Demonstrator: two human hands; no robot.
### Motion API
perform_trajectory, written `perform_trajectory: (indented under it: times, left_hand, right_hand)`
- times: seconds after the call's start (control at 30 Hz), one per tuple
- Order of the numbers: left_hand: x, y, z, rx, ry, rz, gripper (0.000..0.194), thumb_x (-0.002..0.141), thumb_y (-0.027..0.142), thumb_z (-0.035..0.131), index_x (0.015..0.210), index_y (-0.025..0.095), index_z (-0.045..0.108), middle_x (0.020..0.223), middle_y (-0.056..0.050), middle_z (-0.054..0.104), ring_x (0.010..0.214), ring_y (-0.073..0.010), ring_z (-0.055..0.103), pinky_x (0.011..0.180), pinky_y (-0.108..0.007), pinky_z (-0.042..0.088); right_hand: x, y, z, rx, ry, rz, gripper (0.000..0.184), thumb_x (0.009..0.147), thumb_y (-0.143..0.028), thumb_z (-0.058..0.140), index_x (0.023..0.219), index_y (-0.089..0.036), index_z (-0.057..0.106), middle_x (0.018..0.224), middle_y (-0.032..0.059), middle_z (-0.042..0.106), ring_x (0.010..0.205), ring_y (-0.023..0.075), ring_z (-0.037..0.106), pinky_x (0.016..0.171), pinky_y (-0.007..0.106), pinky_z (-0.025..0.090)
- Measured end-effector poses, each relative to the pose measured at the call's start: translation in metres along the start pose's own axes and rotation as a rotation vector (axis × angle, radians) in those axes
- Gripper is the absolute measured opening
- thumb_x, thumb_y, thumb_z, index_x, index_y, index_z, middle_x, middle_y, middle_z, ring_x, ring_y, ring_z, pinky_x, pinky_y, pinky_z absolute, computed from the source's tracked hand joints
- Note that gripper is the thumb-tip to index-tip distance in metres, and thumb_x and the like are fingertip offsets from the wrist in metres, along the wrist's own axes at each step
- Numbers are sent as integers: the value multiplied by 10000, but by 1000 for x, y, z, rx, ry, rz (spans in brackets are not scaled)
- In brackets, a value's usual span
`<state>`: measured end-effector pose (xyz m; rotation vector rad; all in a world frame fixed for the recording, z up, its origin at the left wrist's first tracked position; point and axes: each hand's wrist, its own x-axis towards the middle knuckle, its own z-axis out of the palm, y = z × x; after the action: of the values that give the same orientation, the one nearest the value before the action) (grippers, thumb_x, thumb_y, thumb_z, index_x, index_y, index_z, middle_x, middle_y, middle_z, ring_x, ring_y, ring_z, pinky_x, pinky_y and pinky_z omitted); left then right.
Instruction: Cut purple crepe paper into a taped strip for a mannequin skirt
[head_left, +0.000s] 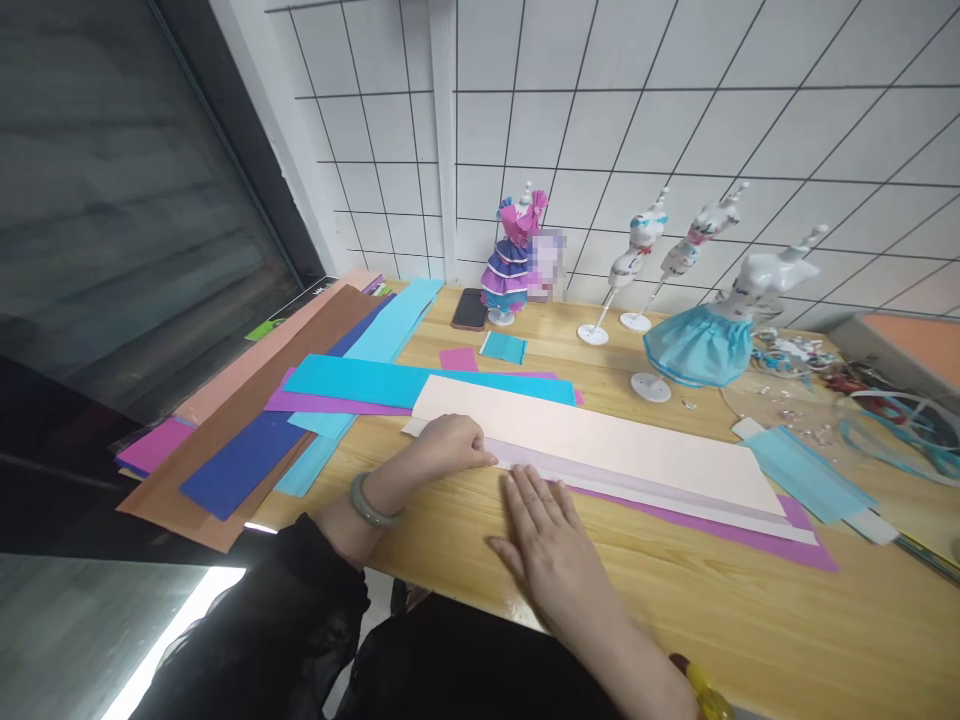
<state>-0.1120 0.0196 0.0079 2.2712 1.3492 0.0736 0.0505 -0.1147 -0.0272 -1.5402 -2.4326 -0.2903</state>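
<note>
On wooden table [435,540]: left hand [450,443] clenched at smooth cream paper [600,435]; right hand [544,535] released, flat.

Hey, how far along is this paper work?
The tiered pink-and-blue dress on its stand looks done. In hand is the long cream paper strip: left hand curled on its near edge, right hand flat nearby. Probably left: aligning its staggered layers.

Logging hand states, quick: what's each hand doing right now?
Left hand: curled on the pale paper; grip can't be told.
Right hand: open, palm down, fingertips by the paper's near edge.
</note>
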Motion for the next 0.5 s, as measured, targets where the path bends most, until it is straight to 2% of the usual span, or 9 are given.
perform_trajectory:
  times: [0.2,0.5]
  left_hand:
    - [0,0,-1,-6,3,14,296,676,463,583,555,192,582,622,-6,629,584,-138,528,504,-259,273]
    - [0,1,-2,3,3,-10,286,681,474,583,599,200,594,682,0,643,632,-153,549,528,-258,301]
  right_hand:
    - [-3,-1,-2,-45,-32,15,608,905,-480,377,1286,-17,474,1325,193,492,1248,305,419,1035,495,279]
    - [-34,33,-2,-90,54,63,628,896,-484,401,1286,6,454,1331,215,476,1267,309,400,1034,504,287]
